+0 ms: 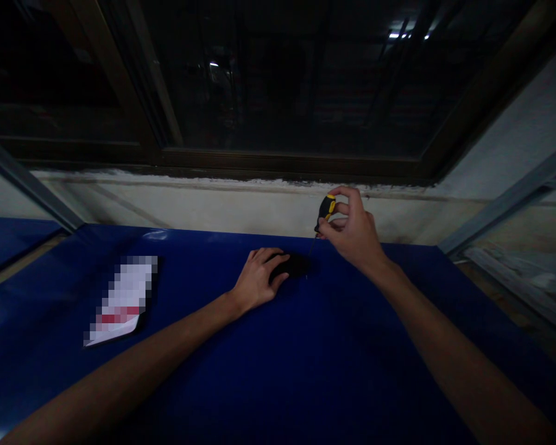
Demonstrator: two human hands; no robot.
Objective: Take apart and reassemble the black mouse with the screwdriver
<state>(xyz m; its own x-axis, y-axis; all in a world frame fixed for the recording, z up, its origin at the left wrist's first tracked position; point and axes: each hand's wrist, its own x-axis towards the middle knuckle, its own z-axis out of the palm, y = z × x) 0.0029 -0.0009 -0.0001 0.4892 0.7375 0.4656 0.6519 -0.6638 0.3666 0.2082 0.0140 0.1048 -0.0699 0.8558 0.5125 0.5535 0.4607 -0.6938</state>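
Observation:
A small black object lies on the blue table, near its far edge. My left hand rests on the object's left side, fingers laid over it. My right hand grips a screwdriver with a black and yellow handle, held nearly upright. Its thin shaft points down to the right end of the black object. The dim light hides what the object is.
A flat white card or booklet lies at the table's left. Behind the table runs a pale wall ledge under a dark window. Grey metal frame bars slant at the left and right.

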